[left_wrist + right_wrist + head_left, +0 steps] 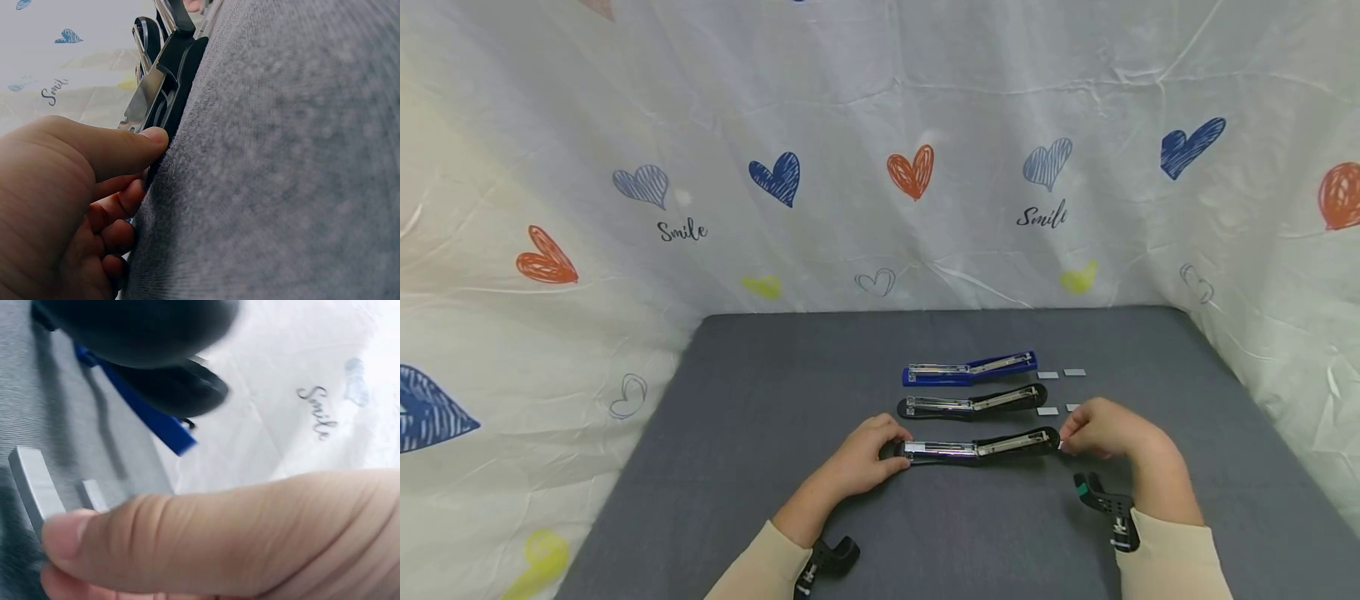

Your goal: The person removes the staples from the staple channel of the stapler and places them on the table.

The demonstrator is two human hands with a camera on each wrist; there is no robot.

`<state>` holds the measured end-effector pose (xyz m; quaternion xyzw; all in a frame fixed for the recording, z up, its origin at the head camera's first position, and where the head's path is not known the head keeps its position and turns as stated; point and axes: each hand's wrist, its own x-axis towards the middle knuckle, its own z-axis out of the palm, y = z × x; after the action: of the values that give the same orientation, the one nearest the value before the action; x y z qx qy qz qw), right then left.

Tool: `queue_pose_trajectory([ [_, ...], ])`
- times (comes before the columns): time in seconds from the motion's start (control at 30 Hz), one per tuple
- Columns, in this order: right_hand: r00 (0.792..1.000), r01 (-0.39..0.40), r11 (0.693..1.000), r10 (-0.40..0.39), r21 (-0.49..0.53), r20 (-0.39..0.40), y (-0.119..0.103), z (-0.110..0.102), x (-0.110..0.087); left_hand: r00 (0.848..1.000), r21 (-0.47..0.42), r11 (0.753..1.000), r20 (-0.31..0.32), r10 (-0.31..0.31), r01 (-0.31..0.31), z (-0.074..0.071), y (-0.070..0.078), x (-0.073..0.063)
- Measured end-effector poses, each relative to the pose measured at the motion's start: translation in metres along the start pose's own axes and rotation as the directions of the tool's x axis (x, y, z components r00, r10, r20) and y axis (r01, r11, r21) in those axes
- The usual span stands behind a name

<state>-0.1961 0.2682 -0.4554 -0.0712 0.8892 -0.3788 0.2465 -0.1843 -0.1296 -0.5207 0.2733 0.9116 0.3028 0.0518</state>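
Three opened staplers lie in a row in the head view, lids swung out to the right. My left hand [868, 454] holds the left end of the nearest black stapler [940, 451]. In the left wrist view, the thumb [153, 139] presses one side of its black base [187, 69], with the fingers curled on the other side. At the stapler's right end, my right hand [1105, 429] pinches a short silver staple strip [37, 484] between thumb and fingers. Beyond lie the second black stapler [940, 407] and the blue stapler [936, 375].
Two staple strips lie right of the blue stapler, a left one [1047, 375] and a right one [1074, 372]. Right of the middle stapler are a strip [1047, 411] and another partly behind my right hand. A grey cloth [775, 358] covers the table; a printed white curtain [850, 100] hangs behind.
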Motion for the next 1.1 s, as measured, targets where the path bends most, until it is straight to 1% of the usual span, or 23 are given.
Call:
queue_pose_trajectory([
  [0.2, 0.998, -0.042, 0.997, 0.039, -0.069, -0.04, -0.007, 0.008, 0.004, 1.0, -0.001, 1.0, -0.005, 0.004, -0.004, 0.0, 0.0, 0.001],
  [0.47, 0.994, -0.093, 0.986, 0.083, -0.138, -0.072, -0.012, 0.008, 0.009, 1.0, -0.007, 1.0, -0.005, 0.005, -0.005, -0.004, 0.003, 0.0],
  [0.63, 0.992, -0.103, 0.982, 0.09, -0.159, -0.087, -0.014, 0.009, 0.01, 1.0, -0.002, 1.0, -0.007, 0.004, -0.004, -0.002, 0.002, 0.0],
  [0.8, 0.991, -0.103, 0.984, 0.089, -0.142, -0.1, -0.02, 0.003, 0.002, 1.0, -0.004, 1.0, -0.007, 0.001, -0.001, -0.001, 0.001, 0.0],
  [0.9, 0.99, -0.09, 0.985, 0.072, -0.149, -0.118, -0.024, -0.002, -0.005, 1.0, -0.007, 1.0, -0.008, 0.002, -0.002, -0.001, 0.001, 0.0],
  [1.0, 0.99, -0.062, 0.983, 0.038, -0.17, -0.139, -0.029, -0.008, -0.012, 1.0, -0.007, 1.0, -0.009, 0.004, -0.004, -0.001, 0.001, 0.0],
  [1.1, 0.985, -0.056, 0.982, 0.025, -0.181, -0.169, -0.034, -0.012, -0.019, 1.0, -0.006, 1.0, -0.008, 0.003, -0.003, 0.0, 0.0, 0.0],
])
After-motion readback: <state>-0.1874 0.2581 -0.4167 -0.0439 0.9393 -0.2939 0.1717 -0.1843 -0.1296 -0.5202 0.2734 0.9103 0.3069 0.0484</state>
